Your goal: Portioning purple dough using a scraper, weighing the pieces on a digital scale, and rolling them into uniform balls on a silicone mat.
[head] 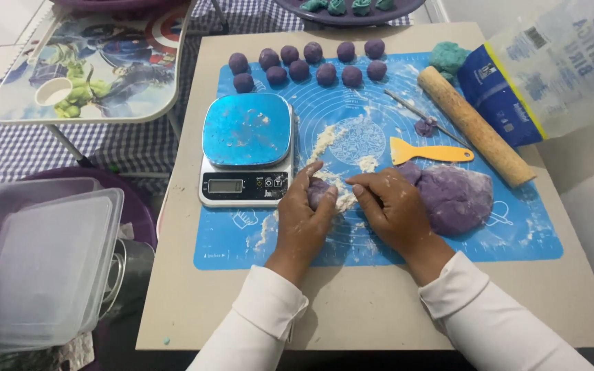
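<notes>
Nearest the camera, two white sleeves are reaching up over the bare near edge of the tabletop (352, 309) onto a blue silicone mat (517, 240) dusted with flour. The left hand (304, 213) is curling its fingers (309, 180) around a small purple dough piece (319, 192), holding it from the left side, with the lump partly hidden in the palm. The right hand (393, 209) is pressing in from the right, its fingers (369, 187) bent and touching the same piece, so the lump is sitting between the two hands, about equally close to both. It looks roundish, with no clear long axis.

Just right of the right hand, a large purple dough mass (458, 196) is resting on the mat, touching the wrist side of that hand. Just left of the left hand, a digital kitchen scale (247, 148) with a blue platform is standing at the mat's left edge.

Farther off, a yellow scraper (427, 152) is lying beyond the dough mass, and a wooden rolling pin (474, 127) is slanting along the right side. At the far edge, rolled purple balls (311, 65) are sitting in two rows.
</notes>
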